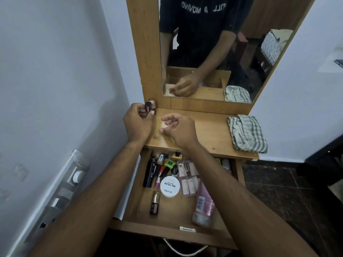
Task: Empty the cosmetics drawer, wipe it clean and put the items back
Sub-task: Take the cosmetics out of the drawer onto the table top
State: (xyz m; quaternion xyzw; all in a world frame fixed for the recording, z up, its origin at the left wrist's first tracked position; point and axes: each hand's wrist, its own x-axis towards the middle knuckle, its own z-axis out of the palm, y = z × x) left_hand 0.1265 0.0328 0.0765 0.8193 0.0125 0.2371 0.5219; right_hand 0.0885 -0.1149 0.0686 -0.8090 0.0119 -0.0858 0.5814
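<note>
Our left hand [138, 119] pinches a small bottle [148, 107] — light, glassy, slick — by its sides; right hand [179, 127] loosely curled, empty.

We note: forearms [232, 191] bare, no sleeves, watch or rings | mirror [213, 52] reflects black short-sleeved T-shirt [200, 21] | white reversed lettering across chest

drawer [133, 206] rear: under tabletop [209, 127] | right items: arm-covered, perhaps tubes
</note>
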